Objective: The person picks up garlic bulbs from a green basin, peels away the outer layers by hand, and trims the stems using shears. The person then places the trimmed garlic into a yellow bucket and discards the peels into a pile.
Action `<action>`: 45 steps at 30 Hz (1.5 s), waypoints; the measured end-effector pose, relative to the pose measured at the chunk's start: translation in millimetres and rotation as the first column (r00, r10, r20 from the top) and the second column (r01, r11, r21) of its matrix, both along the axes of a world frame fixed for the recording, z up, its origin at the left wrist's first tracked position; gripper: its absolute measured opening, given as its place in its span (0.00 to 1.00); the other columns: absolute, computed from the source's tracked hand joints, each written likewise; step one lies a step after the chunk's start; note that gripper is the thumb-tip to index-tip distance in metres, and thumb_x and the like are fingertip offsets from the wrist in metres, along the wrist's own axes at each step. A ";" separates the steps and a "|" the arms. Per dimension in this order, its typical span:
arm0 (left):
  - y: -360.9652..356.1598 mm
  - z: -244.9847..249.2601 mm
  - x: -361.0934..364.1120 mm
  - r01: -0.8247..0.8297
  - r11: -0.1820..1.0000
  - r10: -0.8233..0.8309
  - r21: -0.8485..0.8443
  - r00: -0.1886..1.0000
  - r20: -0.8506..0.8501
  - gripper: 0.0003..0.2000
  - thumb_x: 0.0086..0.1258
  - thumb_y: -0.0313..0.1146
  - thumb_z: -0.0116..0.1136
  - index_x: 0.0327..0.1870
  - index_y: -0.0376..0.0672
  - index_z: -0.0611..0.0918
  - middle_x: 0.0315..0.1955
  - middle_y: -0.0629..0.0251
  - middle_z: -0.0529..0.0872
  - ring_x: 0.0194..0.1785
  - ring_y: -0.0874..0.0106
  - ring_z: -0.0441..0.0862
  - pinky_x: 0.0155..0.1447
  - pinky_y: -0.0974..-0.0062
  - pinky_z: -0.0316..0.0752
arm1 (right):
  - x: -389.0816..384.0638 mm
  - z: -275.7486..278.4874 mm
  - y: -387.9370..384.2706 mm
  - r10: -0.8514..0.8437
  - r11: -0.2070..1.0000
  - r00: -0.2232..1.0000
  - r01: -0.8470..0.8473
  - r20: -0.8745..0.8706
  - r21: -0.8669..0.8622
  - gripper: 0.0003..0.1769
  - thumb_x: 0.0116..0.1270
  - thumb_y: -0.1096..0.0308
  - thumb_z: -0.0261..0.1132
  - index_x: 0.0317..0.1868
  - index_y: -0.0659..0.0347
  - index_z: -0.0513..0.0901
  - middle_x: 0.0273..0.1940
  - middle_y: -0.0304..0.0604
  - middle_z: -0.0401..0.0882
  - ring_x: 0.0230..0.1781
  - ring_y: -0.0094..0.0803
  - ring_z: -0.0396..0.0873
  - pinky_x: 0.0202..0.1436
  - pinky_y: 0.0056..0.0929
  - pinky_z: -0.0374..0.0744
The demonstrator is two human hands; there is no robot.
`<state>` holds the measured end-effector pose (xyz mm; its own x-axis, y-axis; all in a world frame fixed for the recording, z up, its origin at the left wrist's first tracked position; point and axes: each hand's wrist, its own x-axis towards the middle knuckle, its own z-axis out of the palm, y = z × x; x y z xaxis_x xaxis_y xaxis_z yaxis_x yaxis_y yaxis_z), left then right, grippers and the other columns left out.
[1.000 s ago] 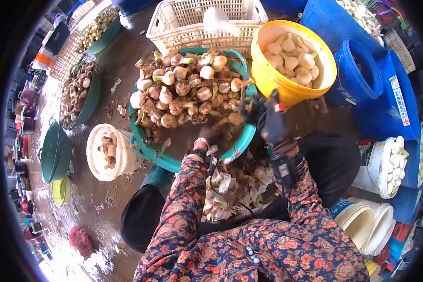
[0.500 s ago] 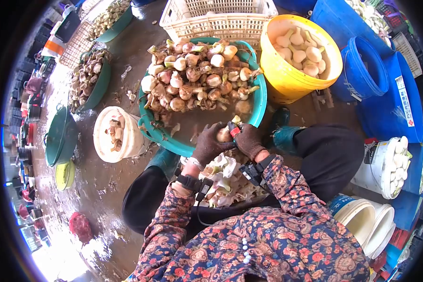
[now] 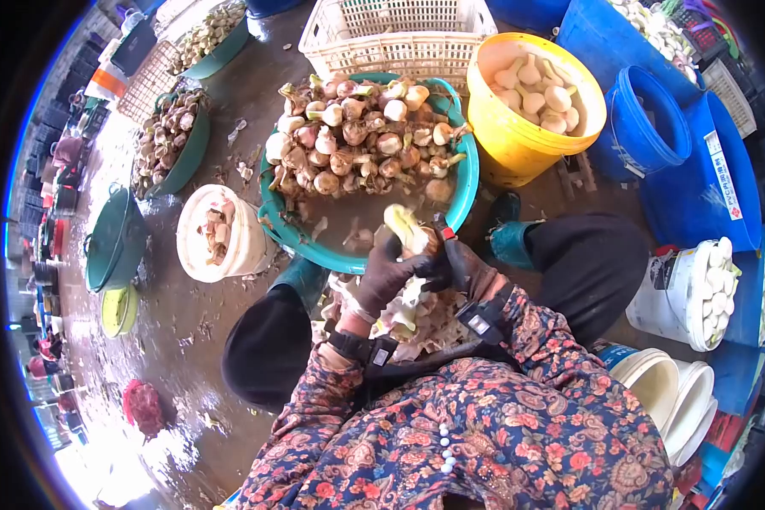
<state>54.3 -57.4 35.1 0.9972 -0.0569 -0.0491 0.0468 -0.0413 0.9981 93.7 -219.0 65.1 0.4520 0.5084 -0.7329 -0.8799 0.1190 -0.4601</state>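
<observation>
One held bulb [image 3: 406,228], teal basin [image 3: 471,180], yellow bucket [image 3: 518,146]

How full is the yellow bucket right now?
Partly full. Peeled white bulbs cover the bottom of the yellow bucket, and bare inner wall shows above them up to the rim.

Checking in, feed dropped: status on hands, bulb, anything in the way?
Left hand shut on bulb, above teal basin rim. Right hand on bulb, red-tipped tool in grip. Nothing blocking; peelings piled below.

Gloved left hand [image 3: 388,274] and right hand [image 3: 461,265] grip a bulb [image 3: 406,231].
</observation>
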 end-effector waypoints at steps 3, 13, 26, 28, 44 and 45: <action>-2.3 7.4 -5.9 -0.226 0.968 0.210 0.111 0.968 0.142 0.38 0.46 0.38 0.75 0.58 0.30 0.68 0.47 0.59 0.78 0.52 0.70 0.75 0.56 0.74 0.69 | -0.8 -65.8 3.3 -0.088 0.967 0.992 0.063 0.090 0.245 0.28 0.68 0.40 0.45 0.44 0.57 0.77 0.27 0.39 0.77 0.22 0.31 0.76 0.23 0.28 0.75; 13.5 19.5 -13.1 -0.114 0.966 0.167 0.233 0.960 -0.224 0.12 0.61 0.31 0.62 0.43 0.33 0.82 0.34 0.63 0.85 0.34 0.77 0.80 0.40 0.79 0.75 | 1.5 -44.1 1.0 0.131 0.981 0.760 -0.191 0.636 0.026 0.16 0.61 0.68 0.65 0.48 0.63 0.75 0.40 0.38 0.78 0.39 0.22 0.75 0.43 0.23 0.76; 36.0 7.2 -25.1 -0.118 0.954 0.141 0.277 0.988 -0.063 0.22 0.54 0.24 0.64 0.53 0.35 0.75 0.43 0.49 0.82 0.46 0.57 0.81 0.48 0.69 0.76 | -14.2 -11.6 12.4 0.628 0.777 -0.264 0.154 0.732 -0.611 0.22 0.51 0.73 0.65 0.50 0.61 0.78 0.52 0.48 0.73 0.55 0.37 0.70 0.55 0.35 0.72; 38.6 -7.9 -22.0 -0.421 0.748 0.098 -0.513 0.835 -0.542 0.14 0.65 0.29 0.57 0.50 0.35 0.77 0.41 0.56 0.82 0.42 0.64 0.81 0.45 0.73 0.76 | -13.8 -41.7 16.3 0.458 0.882 0.007 0.121 0.889 -0.456 0.20 0.51 0.74 0.65 0.47 0.60 0.79 0.47 0.47 0.76 0.50 0.39 0.73 0.53 0.34 0.73; 73.0 78.1 -48.7 0.463 0.843 -0.537 -0.272 0.712 -0.453 0.23 0.54 0.42 0.68 0.44 0.33 0.79 0.33 0.65 0.83 0.36 0.78 0.77 0.42 0.78 0.73 | 14.6 -56.5 -6.1 -0.360 0.928 0.930 0.365 -0.075 0.080 0.16 0.62 0.49 0.60 0.35 0.52 0.82 0.22 0.30 0.77 0.16 0.21 0.70 0.17 0.22 0.66; 64.0 60.2 -45.3 0.444 0.896 -0.410 0.023 0.844 -0.347 0.27 0.53 0.42 0.69 0.51 0.35 0.76 0.40 0.62 0.82 0.41 0.76 0.77 0.44 0.77 0.74 | 12.5 -58.1 -3.1 -0.353 0.930 0.932 0.359 -0.080 0.080 0.16 0.62 0.49 0.60 0.35 0.52 0.82 0.22 0.30 0.77 0.16 0.21 0.70 0.17 0.22 0.66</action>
<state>9.0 6.5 95.3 0.8010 -0.4510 -0.3937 0.3223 -0.2294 0.9184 106.3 -222.1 7.1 0.5701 0.3891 -0.7235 -0.7987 0.4687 -0.3773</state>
